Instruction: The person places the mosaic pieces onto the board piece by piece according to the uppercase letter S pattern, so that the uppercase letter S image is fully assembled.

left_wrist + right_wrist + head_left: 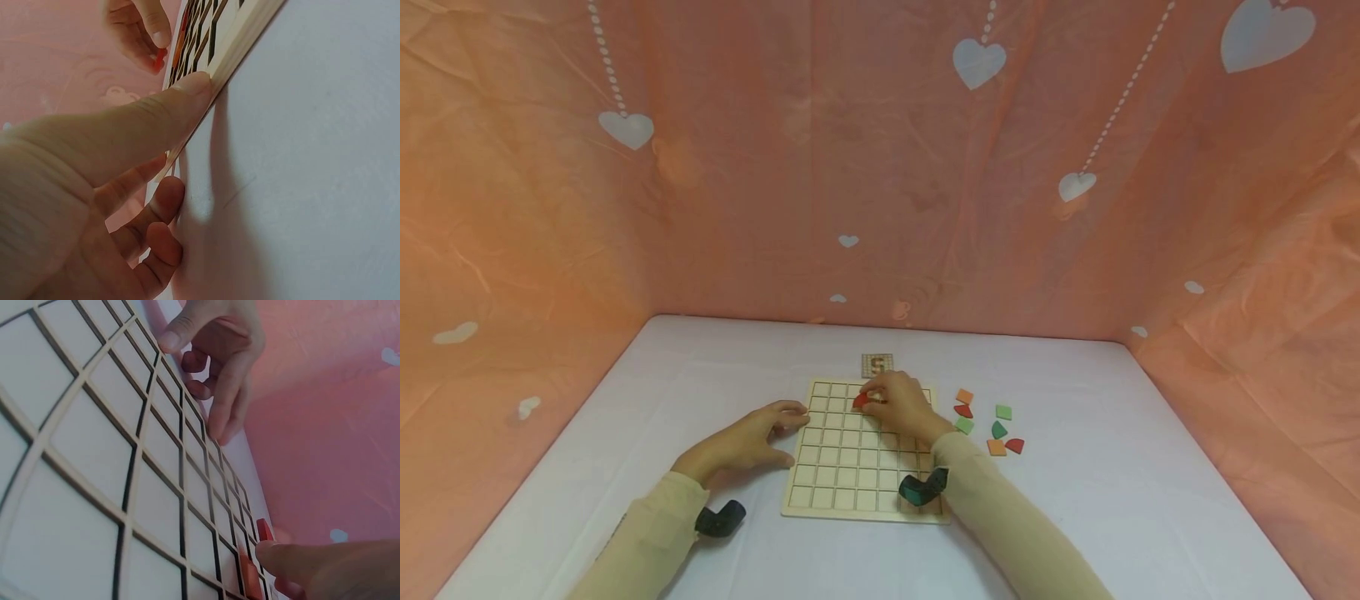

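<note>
- The right hand (904,407), at the centre of the head view just below the middle, pinches a red piece (860,402) between thumb and fingers.
- The red piece is over the top rows of the board (844,475), left of the hand; whether it touches the board I cannot tell.
- The left hand (745,437), lower left of centre, grips nothing: its fingers are relaxed, with a gap between them and the thumb. In the left wrist view, its thumb tip rests on the board's edge.
- The board, a pale wooden grid, lies flat at the lower centre.
- An orange piece (250,578) sits in the grid near the right hand, at the bottom of the right wrist view.
- A small patterned card (877,364) lies just above the board's top edge, partly behind the right hand.
- Right of the board lie loose pieces: orange squares (996,447), red fans (1015,446), light green squares (1003,412) and one dark green fan (998,430).
- Pale sleeves (647,533) cover both forearms, a black device (721,519) at each wrist.
- A white table (1075,500) fills the lower frame; pink-orange cloth (880,167) with white hearts (979,63) hangs behind and at both sides.
</note>
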`<state>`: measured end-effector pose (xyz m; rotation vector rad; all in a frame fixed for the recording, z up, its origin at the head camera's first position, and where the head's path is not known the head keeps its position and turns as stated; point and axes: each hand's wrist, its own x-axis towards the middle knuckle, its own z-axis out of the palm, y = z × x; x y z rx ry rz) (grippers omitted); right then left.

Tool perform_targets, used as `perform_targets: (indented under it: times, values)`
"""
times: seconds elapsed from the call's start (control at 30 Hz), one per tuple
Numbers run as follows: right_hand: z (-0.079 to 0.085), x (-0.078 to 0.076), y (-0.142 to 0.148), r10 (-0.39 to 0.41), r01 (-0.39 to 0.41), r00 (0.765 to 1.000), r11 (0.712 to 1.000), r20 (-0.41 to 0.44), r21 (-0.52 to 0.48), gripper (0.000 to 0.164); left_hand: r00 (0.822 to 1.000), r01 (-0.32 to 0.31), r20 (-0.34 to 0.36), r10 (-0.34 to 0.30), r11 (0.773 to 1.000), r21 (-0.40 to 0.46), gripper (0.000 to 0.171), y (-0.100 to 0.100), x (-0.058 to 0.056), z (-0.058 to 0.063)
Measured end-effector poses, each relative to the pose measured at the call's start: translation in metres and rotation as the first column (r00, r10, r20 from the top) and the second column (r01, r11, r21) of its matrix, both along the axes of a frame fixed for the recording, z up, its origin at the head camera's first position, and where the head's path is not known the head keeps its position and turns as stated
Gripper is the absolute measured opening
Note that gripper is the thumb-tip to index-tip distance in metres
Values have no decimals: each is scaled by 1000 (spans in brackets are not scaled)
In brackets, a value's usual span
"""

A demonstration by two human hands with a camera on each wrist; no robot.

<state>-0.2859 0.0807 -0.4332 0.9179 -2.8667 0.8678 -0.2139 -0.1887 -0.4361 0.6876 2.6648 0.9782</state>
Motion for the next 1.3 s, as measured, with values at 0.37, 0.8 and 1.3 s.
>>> perform_targets:
  times: [0.37,0.8,1.3]
  values:
    - [-3,2,-10,-12,12,999,1000,-33,2,21,1000,-2,15,1,1000,10,67,0,1,2]
    - [-1,6,-14,-66,66,998,996,-10,53,19,1000,0,3,0,1000,0,67,0,0,2]
    - [-4,4,-14,-68,68,998,995,-1,79,23,999,-30,32,30,1000,0,67,1,-1,1]
